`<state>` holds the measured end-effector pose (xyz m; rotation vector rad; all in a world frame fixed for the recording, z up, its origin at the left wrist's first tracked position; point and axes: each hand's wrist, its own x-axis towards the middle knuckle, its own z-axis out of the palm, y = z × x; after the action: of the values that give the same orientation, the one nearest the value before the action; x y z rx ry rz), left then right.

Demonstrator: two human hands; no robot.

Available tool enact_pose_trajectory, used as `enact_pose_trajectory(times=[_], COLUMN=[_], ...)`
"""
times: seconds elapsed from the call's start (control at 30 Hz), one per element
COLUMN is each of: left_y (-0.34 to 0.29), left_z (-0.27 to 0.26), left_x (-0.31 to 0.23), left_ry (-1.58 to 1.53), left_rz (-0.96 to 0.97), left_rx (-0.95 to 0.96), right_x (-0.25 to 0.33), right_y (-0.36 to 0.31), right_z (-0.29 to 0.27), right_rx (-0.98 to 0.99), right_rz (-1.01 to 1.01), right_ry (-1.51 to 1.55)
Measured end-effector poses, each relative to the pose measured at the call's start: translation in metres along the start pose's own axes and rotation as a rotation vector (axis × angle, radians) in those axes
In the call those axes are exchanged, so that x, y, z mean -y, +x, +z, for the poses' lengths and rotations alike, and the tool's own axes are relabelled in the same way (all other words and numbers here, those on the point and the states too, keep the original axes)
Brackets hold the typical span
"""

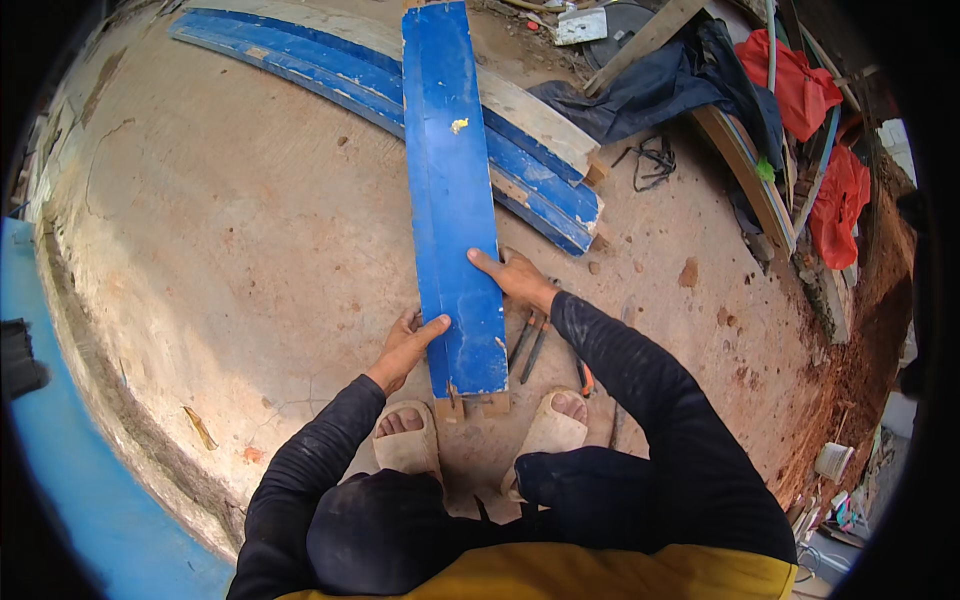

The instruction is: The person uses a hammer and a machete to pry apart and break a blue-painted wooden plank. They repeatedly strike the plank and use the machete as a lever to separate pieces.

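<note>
A long blue-painted wooden board (450, 200) with chipped edges points away from me, its near end just above my sandals. My left hand (405, 345) grips its left edge close to the near end, thumb on the painted face and fingers underneath. On the opposite edge, a little farther up, my right hand (515, 278) holds it the same way, thumb on top. Beyond, the far part of this board passes over other blue boards (540, 190) lying on the ground. Bare wood shows at its near end.
Tools with dark and orange handles (530, 345) lie right of the board, partly hidden. Black cord (655, 162) sits farther right. Dark sheeting (660, 85), red cloth (790, 85) and timber are heaped at the far right. A white cup-like container (833, 461) lies at the right edge.
</note>
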<state>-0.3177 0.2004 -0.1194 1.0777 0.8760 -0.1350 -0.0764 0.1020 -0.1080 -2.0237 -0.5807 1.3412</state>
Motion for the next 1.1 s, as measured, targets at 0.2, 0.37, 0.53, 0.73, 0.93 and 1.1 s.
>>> enact_pose_trajectory(times=[0.2, 0.37, 0.53, 0.73, 0.93, 1.1], left_y=[0.022, 0.021, 0.011, -0.023, -0.054, -0.063], left_z=[-0.018, -0.019, -0.007, 0.023, 0.037, 0.035], left_x=[0.019, 0.035, 0.038, 0.011, -0.022, -0.021], left_ry=[0.119, 0.056, -0.024, -0.251, -0.4, -0.612], left_rz=[-0.027, -0.136, -0.141, -0.068, 0.028, 0.069], left_rx=[-0.05, 0.113, 0.088, -0.056, 0.003, 0.171], right_x=[0.001, -0.104, -0.261, -0.38, -0.393, -0.363], right_y=[-0.057, -0.13, -0.209, -0.271, -0.271, -0.266], right_z=[-0.102, -0.193, -0.152, -0.069, -0.062, -0.055], right_rx=[0.136, -0.223, -0.421, -0.549, -0.443, -0.62], right_rz=[0.015, 0.197, 0.471, 0.439, 0.352, 0.482], right_ry=[-0.314, -0.292, -0.462, -0.054, 0.095, 0.531])
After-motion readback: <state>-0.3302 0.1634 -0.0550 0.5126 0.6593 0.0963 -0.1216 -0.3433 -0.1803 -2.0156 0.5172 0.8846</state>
